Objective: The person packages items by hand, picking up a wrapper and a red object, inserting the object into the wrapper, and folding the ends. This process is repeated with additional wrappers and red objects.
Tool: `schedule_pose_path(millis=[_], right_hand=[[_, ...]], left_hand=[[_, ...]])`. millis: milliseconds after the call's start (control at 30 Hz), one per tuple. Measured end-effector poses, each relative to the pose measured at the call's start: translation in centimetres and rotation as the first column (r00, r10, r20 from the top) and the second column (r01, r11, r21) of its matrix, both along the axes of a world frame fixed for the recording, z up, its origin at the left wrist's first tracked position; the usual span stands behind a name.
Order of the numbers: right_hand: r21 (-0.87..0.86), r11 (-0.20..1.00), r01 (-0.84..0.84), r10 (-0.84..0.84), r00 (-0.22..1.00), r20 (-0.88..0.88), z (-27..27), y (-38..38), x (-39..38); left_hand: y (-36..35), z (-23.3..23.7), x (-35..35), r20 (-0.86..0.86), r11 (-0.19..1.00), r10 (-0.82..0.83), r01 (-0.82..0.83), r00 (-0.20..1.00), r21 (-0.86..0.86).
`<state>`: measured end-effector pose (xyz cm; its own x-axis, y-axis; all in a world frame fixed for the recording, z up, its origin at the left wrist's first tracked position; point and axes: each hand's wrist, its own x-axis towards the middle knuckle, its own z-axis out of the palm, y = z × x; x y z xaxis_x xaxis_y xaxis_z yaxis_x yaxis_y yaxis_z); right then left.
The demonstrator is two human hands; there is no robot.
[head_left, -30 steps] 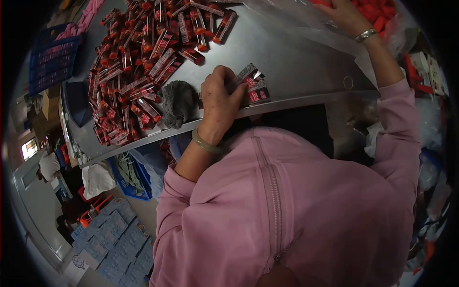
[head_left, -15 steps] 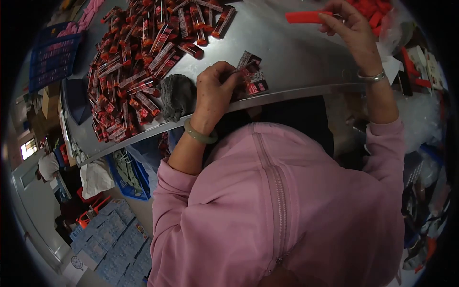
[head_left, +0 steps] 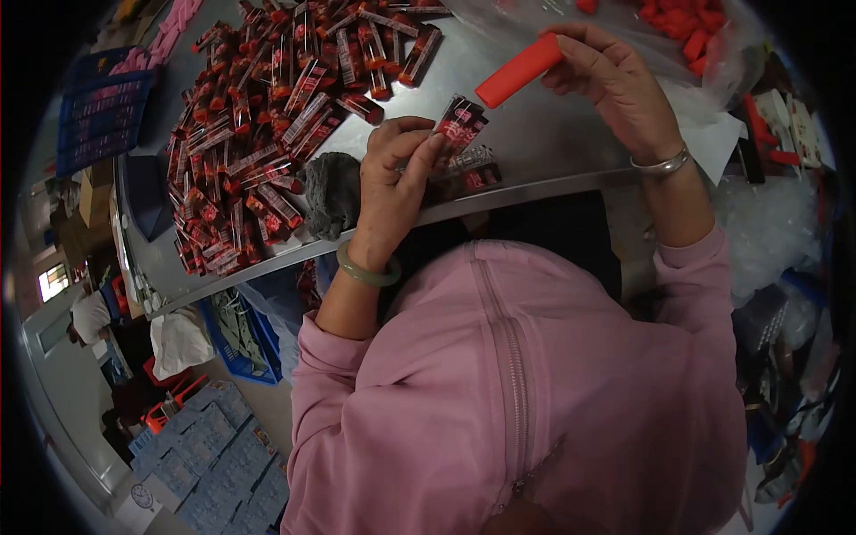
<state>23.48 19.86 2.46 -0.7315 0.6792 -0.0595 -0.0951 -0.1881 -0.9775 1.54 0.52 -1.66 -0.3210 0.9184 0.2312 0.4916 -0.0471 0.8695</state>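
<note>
My left hand (head_left: 392,174) pinches a dark printed plastic sleeve (head_left: 460,125) with red and white markings between thumb and fingers, holding it raised above the table's front edge. Beneath it, more printed sleeves (head_left: 477,171) lie on the metal. Between the thumb and fingers of my right hand (head_left: 615,85) is a long, flat red plastic piece (head_left: 519,71); its free end points down and left, close to the sleeve's upper end but apart from it. Left of my left hand sits a crumpled dark grey cloth (head_left: 331,192).
A large heap of wrapped red pieces (head_left: 267,134) covers the left of the metal table (head_left: 526,134). Loose red pieces (head_left: 691,31) lie in clear plastic at the upper right. Blue crates (head_left: 102,116) stand beyond the table's left end.
My right hand has brought the red piece down and left, tilting it toward the sleeve. My left hand has lifted one sleeve off the others and turned its end up.
</note>
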Motion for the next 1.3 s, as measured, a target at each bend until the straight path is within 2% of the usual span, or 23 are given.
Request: schedule_pose_path(millis=[67, 100, 300, 367, 400, 500, 600, 800, 1300], right_hand=[[-0.005, 1.000, -0.011, 0.011, 1.000, 0.016, 0.3, 0.1, -0.4], [-0.014, 1.000, -0.024, 0.024, 0.999, 0.033, 0.4, 0.0, -0.7], [0.026, 0.998, -0.051, 0.049, 0.996, 0.075, 1.1, 0.0, -1.1], [-0.004, 1.000, -0.012, 0.012, 0.996, 0.085, 1.6, 0.0, -1.2], [-0.035, 0.999, 0.027, -0.023, 0.995, 0.096, 1.7, 0.0, -1.2], [-0.045, 0.999, -0.010, 0.013, 0.997, 0.080, 1.7, 0.1, -1.1], [-0.046, 0.999, 0.017, -0.011, 0.990, 0.140, 1.9, -0.7, -1.4], [-0.052, 0.998, 0.037, -0.028, 0.986, 0.162, 1.6, -0.5, -1.3], [-0.120, 0.991, 0.061, -0.040, 0.984, 0.171, 2.4, -0.4, -1.5]], left_hand=[[-0.2, 0.5, 0.5, 0.137, 1.000, -0.003, 0.007, 0.991, -0.026], [-0.3, 0.6, 0.5, 0.137, 1.000, -0.005, 0.008, 0.991, -0.025], [-0.4, 0.7, 0.6, -0.021, 0.997, -0.033, 0.035, 0.999, 0.065], [-0.3, 0.6, 0.3, -0.196, 0.993, -0.020, 0.042, 0.980, 0.109], [-0.3, 0.6, 0.4, -0.196, 0.993, -0.019, 0.041, 0.980, 0.109], [-0.3, 0.5, 0.5, -0.212, 0.991, 0.003, 0.026, 0.977, 0.133], [-0.4, 0.7, 0.7, -0.234, 0.991, 0.009, 0.022, 0.972, 0.130], [-0.6, 0.6, 0.9, -0.194, 0.987, 0.016, 0.015, 0.981, 0.158], [-0.5, 0.8, 0.8, -0.270, 0.981, 0.005, 0.048, 0.963, 0.189]])
